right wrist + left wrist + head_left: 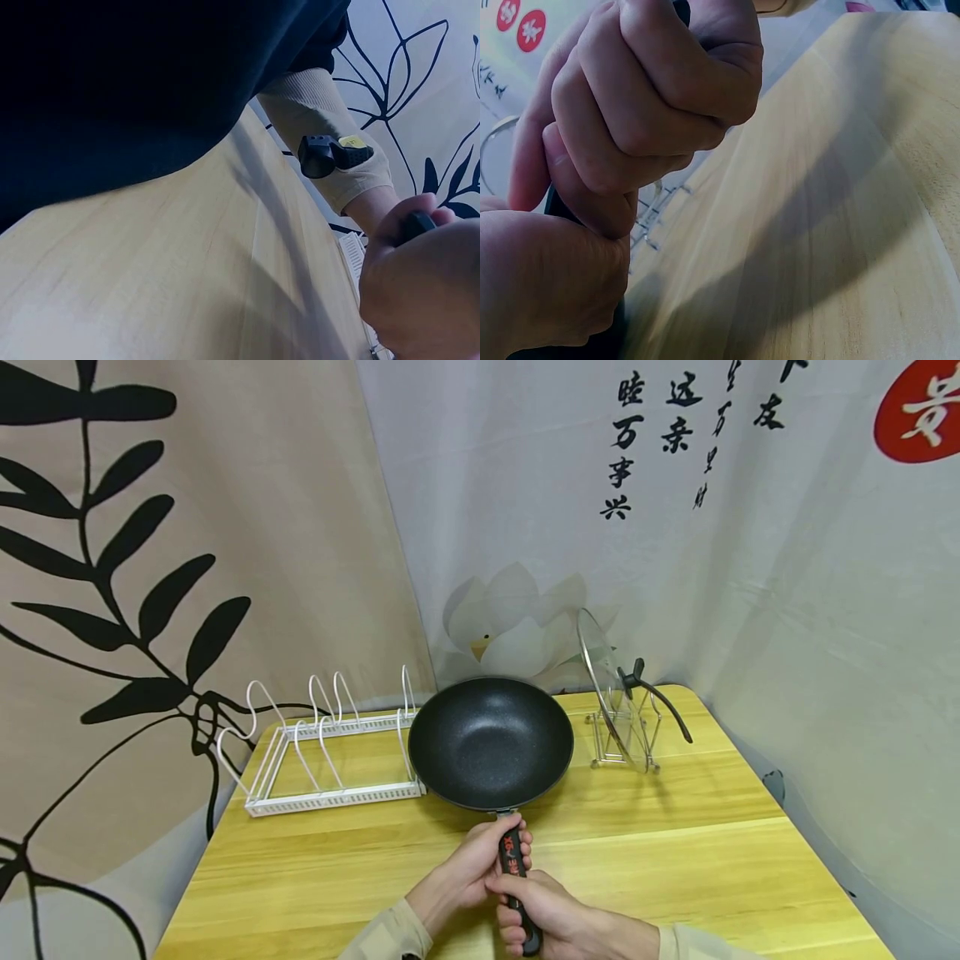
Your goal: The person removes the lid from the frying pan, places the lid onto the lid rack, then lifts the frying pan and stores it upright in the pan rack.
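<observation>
A black wok [491, 743] is held up over the table with its dark inside facing me. Its black handle [512, 852], printed with red characters, points down toward my body. My left hand [476, 864] grips the handle close to the pan, thumb along the top. Just behind it, my right hand [551, 906] grips the same handle near its end. Curled fingers of the right hand [645, 97] show in the left wrist view. From the right wrist view, the tip of the handle [415, 225] sticks out of the right fist.
To the left of the wok stands a white rack [337, 797] with upright loops, its right end close to the pan. At the back right, a glass lid [600, 685] with a black knob leans in a small wire stand [606, 752]. Curtains [487, 468] hang behind the wooden table [675, 860].
</observation>
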`<state>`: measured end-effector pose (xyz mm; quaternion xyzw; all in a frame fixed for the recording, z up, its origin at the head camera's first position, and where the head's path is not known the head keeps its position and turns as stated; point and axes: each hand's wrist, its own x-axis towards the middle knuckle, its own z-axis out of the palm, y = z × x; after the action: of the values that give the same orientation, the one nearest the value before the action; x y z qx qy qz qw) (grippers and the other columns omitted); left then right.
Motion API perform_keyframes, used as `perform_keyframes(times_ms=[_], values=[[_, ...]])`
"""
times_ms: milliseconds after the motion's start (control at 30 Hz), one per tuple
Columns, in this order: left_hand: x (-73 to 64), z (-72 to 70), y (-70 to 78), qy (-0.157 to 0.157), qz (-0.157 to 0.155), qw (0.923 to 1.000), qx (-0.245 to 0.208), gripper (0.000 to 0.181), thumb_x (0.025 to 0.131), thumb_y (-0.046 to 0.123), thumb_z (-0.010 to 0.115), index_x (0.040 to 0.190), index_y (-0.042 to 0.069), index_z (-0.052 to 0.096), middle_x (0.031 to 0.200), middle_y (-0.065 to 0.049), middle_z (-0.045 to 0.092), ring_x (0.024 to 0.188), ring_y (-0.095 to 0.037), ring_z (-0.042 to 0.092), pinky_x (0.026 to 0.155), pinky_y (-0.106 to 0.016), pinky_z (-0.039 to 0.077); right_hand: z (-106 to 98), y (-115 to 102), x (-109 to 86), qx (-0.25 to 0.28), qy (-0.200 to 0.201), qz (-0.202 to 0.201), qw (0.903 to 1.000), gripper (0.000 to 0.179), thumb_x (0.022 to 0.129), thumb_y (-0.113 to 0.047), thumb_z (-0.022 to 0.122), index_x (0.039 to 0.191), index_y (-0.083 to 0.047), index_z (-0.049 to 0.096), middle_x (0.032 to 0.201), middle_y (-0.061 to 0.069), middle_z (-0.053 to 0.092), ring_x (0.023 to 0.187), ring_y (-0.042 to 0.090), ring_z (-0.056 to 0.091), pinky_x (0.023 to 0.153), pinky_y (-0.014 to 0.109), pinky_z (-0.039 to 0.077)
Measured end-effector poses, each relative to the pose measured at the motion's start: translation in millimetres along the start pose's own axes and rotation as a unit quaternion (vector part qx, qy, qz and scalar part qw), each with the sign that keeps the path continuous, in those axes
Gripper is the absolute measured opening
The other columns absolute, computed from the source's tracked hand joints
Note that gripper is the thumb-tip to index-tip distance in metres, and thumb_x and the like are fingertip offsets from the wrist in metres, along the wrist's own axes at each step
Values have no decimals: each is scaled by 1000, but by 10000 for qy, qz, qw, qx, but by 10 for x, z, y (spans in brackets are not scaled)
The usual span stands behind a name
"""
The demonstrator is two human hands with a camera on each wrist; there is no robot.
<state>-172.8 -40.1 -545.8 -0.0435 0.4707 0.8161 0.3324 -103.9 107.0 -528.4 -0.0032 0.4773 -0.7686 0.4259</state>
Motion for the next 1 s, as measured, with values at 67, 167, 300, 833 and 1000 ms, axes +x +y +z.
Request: perform_keyframes(times_ms=[67,167,300,833,1000], values=[[12,1,-4,17,9,10000,-10,16,119,27,52,110,15,58,89,8,67,72,-3,65,72,-19,61,5,4,2,-5,27,2,10000,30,112,-28,60,86,-21,46,63,-13,41,52,3,36,53,19,35],[17,5,-4,41,17,10000,-10,17,119,28,53,108,16,58,88,8,67,72,-3,64,71,-18,60,7,16,12,-11,69,-19,10000,31,112,-28,60,86,-21,46,62,-13,41,51,3,36,52,19,35],[11,8,-8,17,39,10000,53,20,119,29,53,103,17,58,86,9,66,70,-2,62,70,-18,58,15,32,21,3,163,-57,9999,31,112,-29,61,86,-21,46,62,-13,41,50,3,37,51,18,37],[3,31,5,-290,37,9995,-113,32,123,30,47,92,21,49,76,15,47,64,4,48,66,-15,47,26,72,57,-218,605,-167,9978,31,105,-22,65,80,-23,45,58,-13,39,48,3,35,47,19,36],[7,35,6,-316,-6,9992,-229,33,122,29,50,90,21,48,75,15,45,63,3,46,66,-15,46,29,82,70,-273,690,-167,9971,29,102,-19,64,80,-23,44,58,-13,38,48,4,33,46,19,35]])
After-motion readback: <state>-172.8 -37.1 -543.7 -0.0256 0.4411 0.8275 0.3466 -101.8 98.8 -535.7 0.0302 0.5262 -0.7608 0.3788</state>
